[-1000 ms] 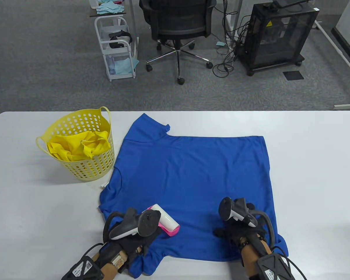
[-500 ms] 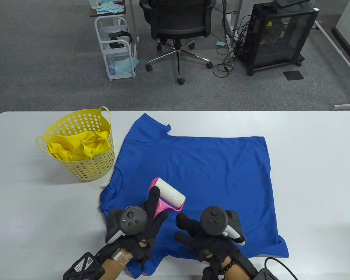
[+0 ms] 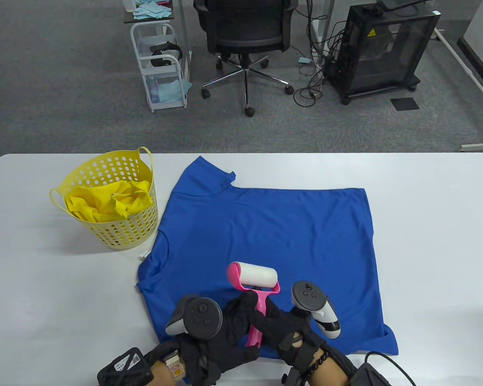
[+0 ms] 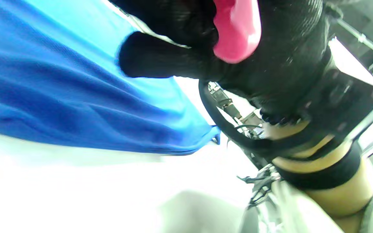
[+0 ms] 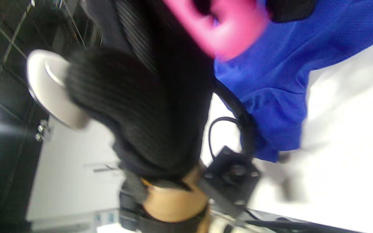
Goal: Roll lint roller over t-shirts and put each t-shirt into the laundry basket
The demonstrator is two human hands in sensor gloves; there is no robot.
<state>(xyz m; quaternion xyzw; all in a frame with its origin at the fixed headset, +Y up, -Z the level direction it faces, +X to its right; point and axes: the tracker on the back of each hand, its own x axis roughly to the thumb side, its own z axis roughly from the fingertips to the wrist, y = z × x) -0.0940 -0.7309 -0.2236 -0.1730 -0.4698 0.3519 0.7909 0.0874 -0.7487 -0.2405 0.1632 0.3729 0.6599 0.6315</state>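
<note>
roller (image 3: 252,278) now mid-shirt, both hands (image 3: 241,325) gripping its handle

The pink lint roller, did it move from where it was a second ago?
Yes. The lint roller has shifted right across the blue t-shirt, away from the yellow laundry basket, and both hands now meet at its handle.
</note>
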